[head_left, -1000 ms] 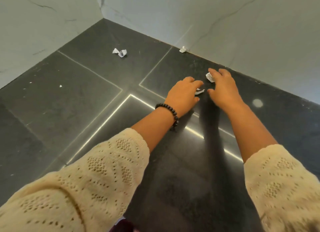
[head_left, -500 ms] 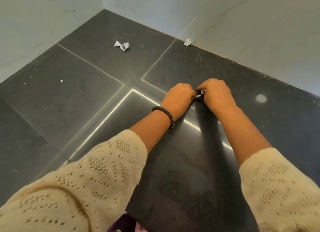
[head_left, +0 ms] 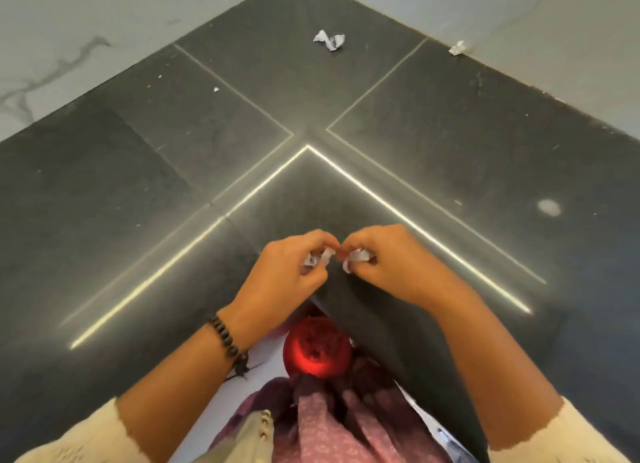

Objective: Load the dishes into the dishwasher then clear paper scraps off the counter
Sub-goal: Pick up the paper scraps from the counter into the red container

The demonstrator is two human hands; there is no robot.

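As before, scraps (head_left: 356, 256) in hands (head_left: 341, 254), nearer.

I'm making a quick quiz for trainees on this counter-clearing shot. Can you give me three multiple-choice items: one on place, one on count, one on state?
1. Where does the smaller loose paper scrap lie?
A. Against the right wall
B. In the red bin
C. On the left sleeve

2. How many crumpled scraps lie loose at the far end of the counter?
A. None
B. Two
C. Five

3. What are the hands doing?
A. Lying flat on the counter
B. Each pinching paper
C. Hanging open

Key:
1 A, the small scrap sits at the foot of the wall.
2 B, that one plus the larger scrap on the counter.
3 B, the left hand and right hand each have a grip on held paper.
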